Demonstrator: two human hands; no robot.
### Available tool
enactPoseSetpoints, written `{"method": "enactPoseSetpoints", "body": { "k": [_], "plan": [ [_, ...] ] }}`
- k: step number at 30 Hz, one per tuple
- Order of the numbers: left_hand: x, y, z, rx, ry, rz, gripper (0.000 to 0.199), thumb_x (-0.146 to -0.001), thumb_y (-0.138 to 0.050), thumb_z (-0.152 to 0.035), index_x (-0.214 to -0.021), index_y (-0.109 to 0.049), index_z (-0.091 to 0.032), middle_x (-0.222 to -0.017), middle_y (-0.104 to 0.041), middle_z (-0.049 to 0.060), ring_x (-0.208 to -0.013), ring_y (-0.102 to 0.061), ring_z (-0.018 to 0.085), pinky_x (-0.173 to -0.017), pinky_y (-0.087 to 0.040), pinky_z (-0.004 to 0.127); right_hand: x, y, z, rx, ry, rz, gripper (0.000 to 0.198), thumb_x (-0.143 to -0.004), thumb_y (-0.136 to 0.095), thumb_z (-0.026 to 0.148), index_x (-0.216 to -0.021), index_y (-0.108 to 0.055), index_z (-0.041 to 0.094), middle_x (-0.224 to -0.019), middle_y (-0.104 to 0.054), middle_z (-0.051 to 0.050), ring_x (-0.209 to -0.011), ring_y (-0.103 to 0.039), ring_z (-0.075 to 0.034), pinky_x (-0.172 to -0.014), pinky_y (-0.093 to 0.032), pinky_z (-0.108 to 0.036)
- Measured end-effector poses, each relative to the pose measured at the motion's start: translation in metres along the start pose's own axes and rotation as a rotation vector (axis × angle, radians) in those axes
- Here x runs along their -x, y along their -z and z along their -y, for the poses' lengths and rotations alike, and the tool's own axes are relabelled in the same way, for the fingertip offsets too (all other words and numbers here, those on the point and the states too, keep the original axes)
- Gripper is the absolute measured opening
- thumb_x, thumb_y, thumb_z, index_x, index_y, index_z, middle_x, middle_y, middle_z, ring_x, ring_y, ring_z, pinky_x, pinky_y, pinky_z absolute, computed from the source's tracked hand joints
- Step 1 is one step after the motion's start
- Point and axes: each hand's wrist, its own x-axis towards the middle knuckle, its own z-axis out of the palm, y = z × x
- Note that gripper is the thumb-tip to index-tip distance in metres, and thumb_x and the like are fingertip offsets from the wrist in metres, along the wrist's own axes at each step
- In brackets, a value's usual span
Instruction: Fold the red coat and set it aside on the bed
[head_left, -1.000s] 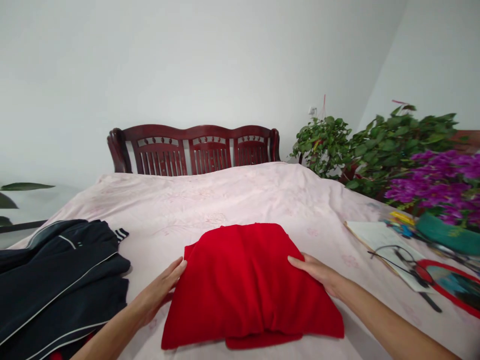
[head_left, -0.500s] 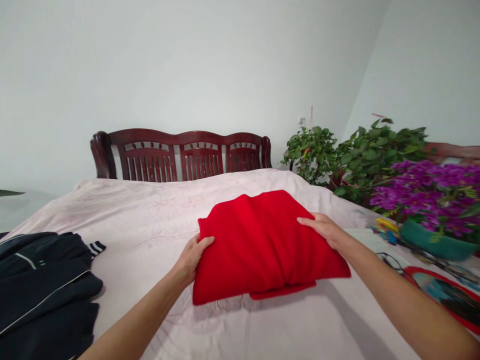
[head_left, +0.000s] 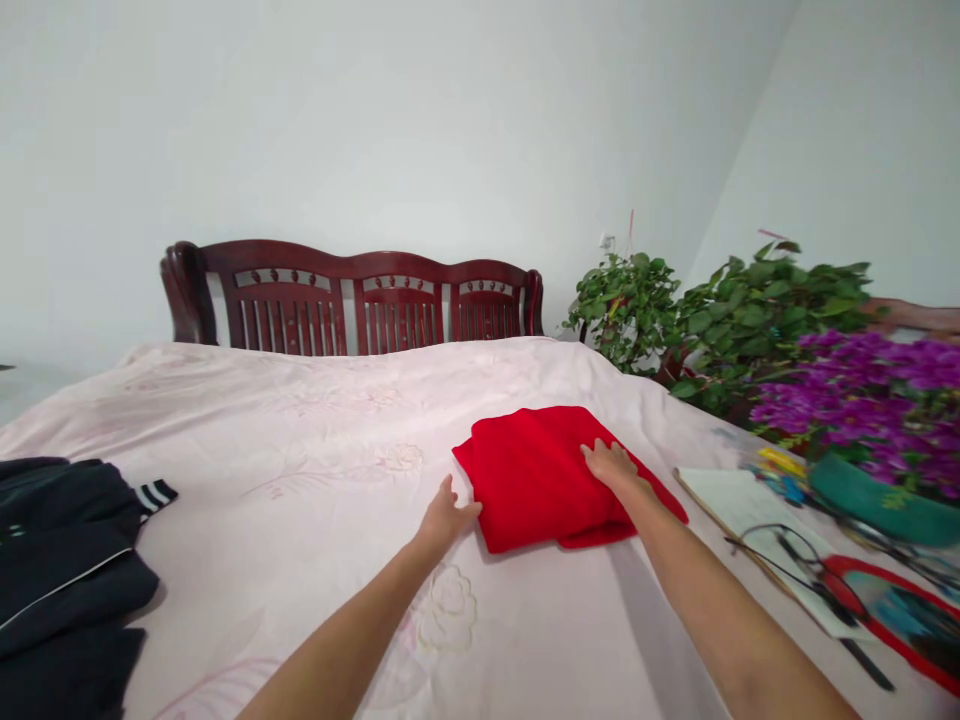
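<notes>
Pale walls (head_left: 375, 120) rise around a wide bed (head_left: 330, 430), its light pink sheet rumpled and stitched with outlined flowers. On it lies the red cloth, a soft, matte folded piece (head_left: 536, 480), roughly four-cornered, with a loose layer showing along its near edge. From where I stand, the left hand (head_left: 444, 515) is at the cloth's left edge, fingers spread and thumb against the fabric, clasping nothing. The right hand (head_left: 616, 470) rests palm down on the cloth's right part, fingers loosely parted and slightly bent; I can't tell whether they pinch any fabric. Just right of the cloth is a white paper pad (head_left: 724, 495) with thin-framed glasses (head_left: 780, 528) on it; farther right, a glossy red-rimmed oval (head_left: 844, 565) and a green planter (head_left: 870, 495) of purple flowers (head_left: 855, 390). Well left of the cloth is a dark garment (head_left: 67, 560) with white piping, a striped cuff (head_left: 156, 497) and a tiny pale mark too small to read. Beyond the cloth stands a polished, slatted wooden back (head_left: 397, 268); leafy plants (head_left: 757, 310) grow beyond to its right.
</notes>
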Motion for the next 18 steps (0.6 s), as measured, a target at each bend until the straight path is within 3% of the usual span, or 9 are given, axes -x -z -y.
{"method": "enactPoseSetpoints", "body": {
  "k": [4, 7, 9, 13, 15, 18],
  "plan": [
    [0.025, 0.030, 0.008, -0.102, -0.005, -0.050, 0.087, -0.055, -0.084, -0.025, -0.136, -0.051, -0.017, -0.130, -0.059, 0.020, -0.114, -0.062, 0.033, -0.093, -0.048, 0.040, 0.017, -0.022, 0.026, 0.119, 0.138, 0.050, 0.060, -0.087, -0.055, 0.049, -0.138, -0.053, 0.016, -0.155, -0.034, -0.021, -0.146, -0.018, -0.042, -0.115, -0.007, -0.064],
    [0.058, 0.056, 0.017, -0.329, -0.154, -0.033, 0.075, -0.061, -0.077, -0.024, -0.133, -0.056, -0.017, -0.129, -0.063, 0.019, -0.119, -0.059, 0.033, -0.103, -0.043, 0.044, 0.048, -0.044, 0.042, 0.289, 0.367, 0.125, 0.065, -0.092, -0.046, 0.056, -0.149, -0.040, 0.026, -0.160, -0.029, -0.013, -0.149, -0.011, -0.039, -0.114, -0.006, -0.066],
    [0.084, 0.074, 0.026, -0.547, -0.288, 0.001, 0.066, -0.067, -0.069, -0.022, -0.132, -0.059, -0.017, -0.130, -0.063, 0.018, -0.124, -0.056, 0.033, -0.108, -0.039, 0.044, 0.072, -0.061, 0.043, 0.416, 0.453, 0.211, 0.066, -0.092, -0.043, 0.059, -0.151, -0.037, 0.029, -0.159, -0.030, -0.012, -0.148, -0.013, -0.039, -0.112, -0.005, -0.069],
    [0.131, 0.117, 0.042, -0.947, -0.423, 0.016, 0.060, -0.074, -0.061, -0.019, -0.133, -0.061, -0.021, -0.143, -0.057, 0.011, -0.136, -0.047, 0.031, -0.115, -0.034, 0.047, 0.101, -0.078, 0.034, 0.497, 0.460, 0.287, 0.057, -0.093, -0.047, 0.048, -0.146, -0.045, 0.025, -0.154, -0.040, -0.013, -0.147, -0.020, -0.036, -0.114, -0.002, -0.066],
    [0.148, 0.141, 0.051, -1.110, -0.462, 0.000, 0.056, -0.079, -0.059, -0.024, -0.135, -0.060, -0.024, -0.148, -0.051, 0.008, -0.139, -0.044, 0.031, -0.115, -0.035, 0.048, 0.105, -0.066, 0.027, 0.396, 0.480, 0.201, 0.056, -0.090, -0.052, 0.040, -0.144, -0.047, 0.023, -0.154, -0.040, -0.012, -0.147, -0.021, -0.033, -0.118, -0.006, -0.060],
    [0.162, 0.173, 0.066, -1.268, -0.552, -0.001, 0.051, -0.087, -0.055, -0.032, -0.138, -0.057, -0.032, -0.150, -0.048, 0.003, -0.138, -0.045, 0.030, -0.113, -0.040, 0.048, 0.106, -0.029, 0.002, 0.006, 0.385, -0.116, 0.070, -0.085, -0.058, 0.040, -0.148, -0.039, 0.019, -0.159, -0.030, -0.014, -0.148, -0.022, -0.032, -0.119, -0.018, -0.055]
  ]
}}
